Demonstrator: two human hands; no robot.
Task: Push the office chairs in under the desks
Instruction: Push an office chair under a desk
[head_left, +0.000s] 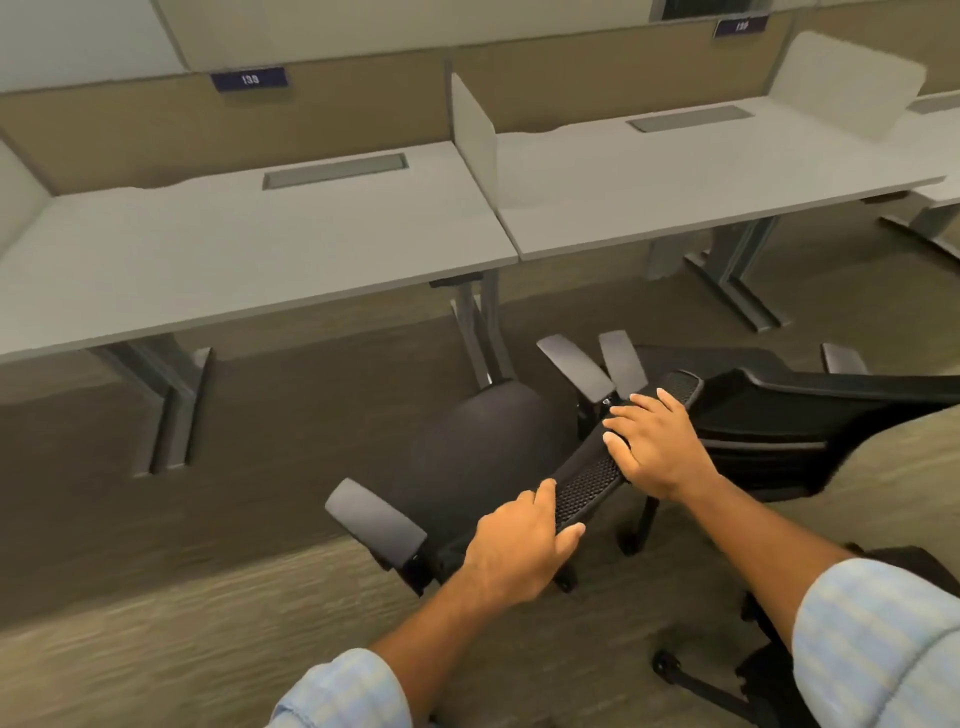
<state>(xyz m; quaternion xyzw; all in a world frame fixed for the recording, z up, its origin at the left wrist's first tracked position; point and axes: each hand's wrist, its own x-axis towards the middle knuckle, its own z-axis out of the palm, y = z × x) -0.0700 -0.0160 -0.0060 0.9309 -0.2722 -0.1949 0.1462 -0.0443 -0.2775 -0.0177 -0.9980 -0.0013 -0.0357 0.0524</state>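
We see a black office chair (483, 457) with mesh backrest and grey armrests, standing near us, clear of two bare grey desks (249, 249); a second chair (779, 415) beside it, right.

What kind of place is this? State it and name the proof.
Most likely an open-plan office: a row of identical desks split by divider panels, numbered seat tags on the back partition, and wheeled office chairs.
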